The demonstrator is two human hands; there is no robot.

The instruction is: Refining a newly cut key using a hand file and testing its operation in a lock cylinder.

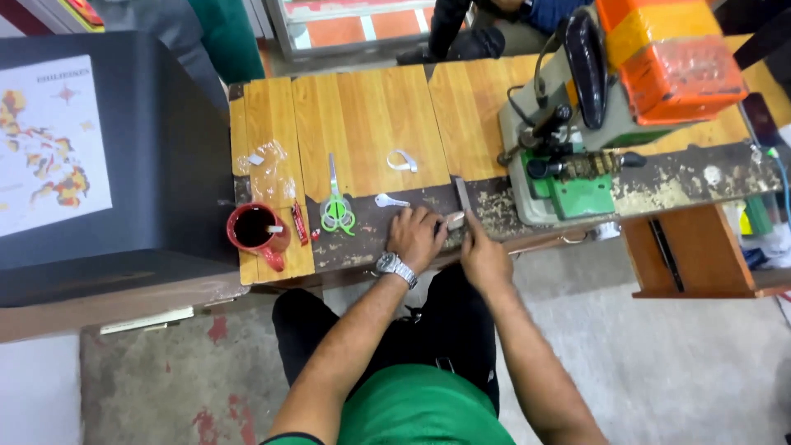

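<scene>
Both hands meet at the bench edge: left hand [416, 237] fingers curled over a small key [454, 220]; right hand [484, 257] fingers closed around a flat file [463, 196].

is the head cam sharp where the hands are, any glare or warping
Head view: lighting is even, with no harsh shadows; the left hand and right hand are slightly soft, so the small pale piece between them and the flat metal file lack detail; mild glare on the orange plastic cover; the wide lens bends the wooden bench edges.
</scene>
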